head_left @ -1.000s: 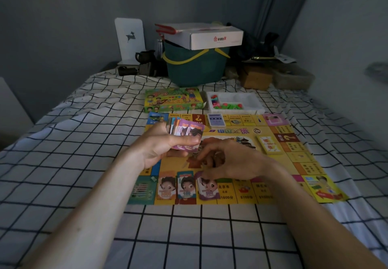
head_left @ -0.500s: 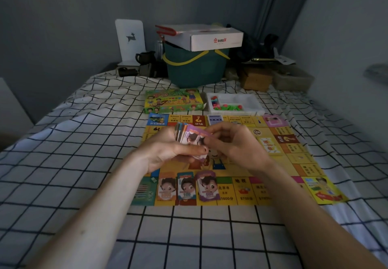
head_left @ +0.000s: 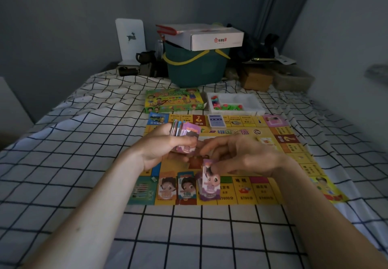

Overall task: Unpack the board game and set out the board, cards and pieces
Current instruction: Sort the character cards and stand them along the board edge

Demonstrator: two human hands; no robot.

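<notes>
Over a yellow game board (head_left: 294,153) spread on a grid-patterned bed (head_left: 63,163), the left hand (head_left: 165,144) grips a fanned stack of cards (head_left: 184,134) while the right hand (head_left: 241,155) pinches a purple card (head_left: 209,176) above a pile on the board's near edge.

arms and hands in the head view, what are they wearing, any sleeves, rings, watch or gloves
Both forearms are bare as far up as the frame shows, so no sleeves are in view. The left hand and the right hand wear no gloves, and no watch or band shows at either wrist. No ring is visible on the fingers that show, though the dim light and curled fingers hide some of them.
</notes>
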